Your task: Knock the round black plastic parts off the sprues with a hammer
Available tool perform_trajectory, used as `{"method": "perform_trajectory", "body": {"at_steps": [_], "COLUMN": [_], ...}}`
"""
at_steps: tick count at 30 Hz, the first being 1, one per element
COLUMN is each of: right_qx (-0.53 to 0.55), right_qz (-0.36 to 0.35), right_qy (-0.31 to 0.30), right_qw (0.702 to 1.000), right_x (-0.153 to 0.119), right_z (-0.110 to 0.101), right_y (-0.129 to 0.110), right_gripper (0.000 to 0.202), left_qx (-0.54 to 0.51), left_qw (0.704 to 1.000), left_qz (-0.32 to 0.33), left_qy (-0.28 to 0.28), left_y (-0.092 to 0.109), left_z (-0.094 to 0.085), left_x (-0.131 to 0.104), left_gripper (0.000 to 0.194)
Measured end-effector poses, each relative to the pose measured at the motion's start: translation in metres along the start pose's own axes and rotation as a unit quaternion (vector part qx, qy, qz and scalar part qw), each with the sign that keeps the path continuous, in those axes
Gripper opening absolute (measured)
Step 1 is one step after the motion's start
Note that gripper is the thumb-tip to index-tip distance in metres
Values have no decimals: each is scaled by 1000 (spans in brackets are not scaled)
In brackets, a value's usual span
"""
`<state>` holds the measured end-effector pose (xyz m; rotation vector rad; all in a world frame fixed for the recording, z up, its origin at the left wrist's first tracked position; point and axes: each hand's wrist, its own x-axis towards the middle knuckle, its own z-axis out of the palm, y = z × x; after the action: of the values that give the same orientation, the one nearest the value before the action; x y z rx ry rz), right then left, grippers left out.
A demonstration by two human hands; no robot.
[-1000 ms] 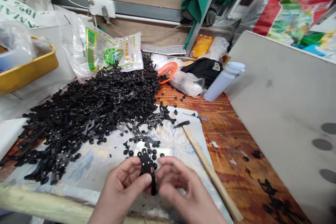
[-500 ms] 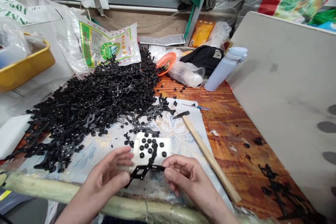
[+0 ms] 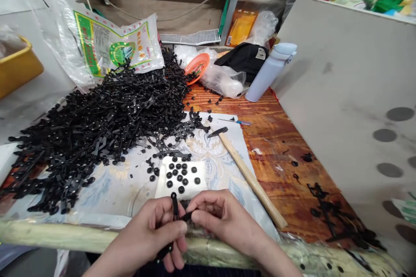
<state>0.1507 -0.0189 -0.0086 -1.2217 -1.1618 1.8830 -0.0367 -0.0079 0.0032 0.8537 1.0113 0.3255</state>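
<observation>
Wood-grain worktop, brown wall panel behind; black jointed linkage between hands, pinched by left hand and right hand; wooden-handled hammer rightward.

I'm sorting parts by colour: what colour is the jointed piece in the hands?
Black; the jointed piece shows best in the current head view.

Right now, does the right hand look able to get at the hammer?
Probably yes: the hammer lies just beyond the right hand, on its outer side, with nothing visible covering its handle. That hand pinches a black jointed part, though, so it would likely need to let go first.
</observation>
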Motion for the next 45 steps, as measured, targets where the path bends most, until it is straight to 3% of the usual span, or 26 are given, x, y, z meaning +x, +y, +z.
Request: {"method": "perform_trajectory", "body": {"at_steps": [2,3,5,7,8,9,11,15,20,25,27,31,39,45], "right_qx": [-15,-43,-162,-329,-416,-484,-551,-548,-495,-381,-355,-359,-377,-392], "right_qz": [-8,-25,-79,-115,-102,-79,-34,-12,-34,-73,-87,-95,-94,-80], "right_qy": [26,67,207,364,402,418,409,390,384,283,229,168,193,184], "right_qw": [1000,997,962,864,809,765,727,740,779,877,902,913,901,898], "right_x": [-3,-4,-3,2,7,12,24,37,18,-17,-26,-33,-39,-42], "right_z": [-11,-20,-43,-68,-78,-87,-96,-99,-98,-74,-61,-44,-41,-38], "right_y": [-3,-6,-11,-15,-16,-16,-15,-11,-15,-19,-16,-7,5,8], "right_gripper": [31,34,35,35,37,40,42,24,23,32,33,34,38,35], "left_qx": [-48,-70,-105,-133,-146,-157,-173,-203,-223,-210,-212,-206,-191,-202], "left_qw": [999,997,994,988,984,980,971,955,941,941,940,938,932,930], "left_qz": [5,10,20,30,35,39,42,45,64,78,76,65,44,42], "left_qy": [-11,-5,30,76,96,117,157,213,245,253,256,272,306,304], "left_y": [-1,-1,-1,-3,-4,-5,-8,-10,-10,-11,-10,-9,-7,-9], "left_z": [2,3,7,11,12,14,15,16,18,20,21,25,37,35], "left_x": [1,1,1,2,2,3,4,5,4,4,4,3,4,5], "left_gripper": [25,25,25,25,26,26,27,28,29,30,31,31,33,36]}}
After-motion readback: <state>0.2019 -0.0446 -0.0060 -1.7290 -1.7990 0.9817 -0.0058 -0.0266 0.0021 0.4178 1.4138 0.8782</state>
